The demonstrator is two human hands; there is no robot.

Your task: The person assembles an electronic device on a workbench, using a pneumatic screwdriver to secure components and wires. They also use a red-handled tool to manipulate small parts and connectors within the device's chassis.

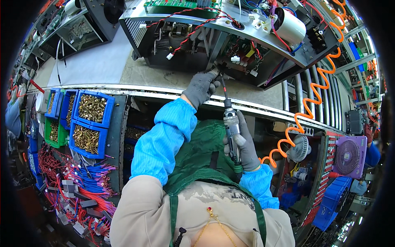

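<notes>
From my feed, both of the person's hands wear grey knit gloves: the left hand (200, 85) up near twelve o'clock, the right hand (247, 146) just right of centre. Bright blue oversleeves with gathered elastic cuffs cover both forearms. Below them I see beige sleeves and a beige top at six o'clock, under a dark green apron with narrow straps. A thin gold chain with a small red stone hangs at the neckline.
</notes>
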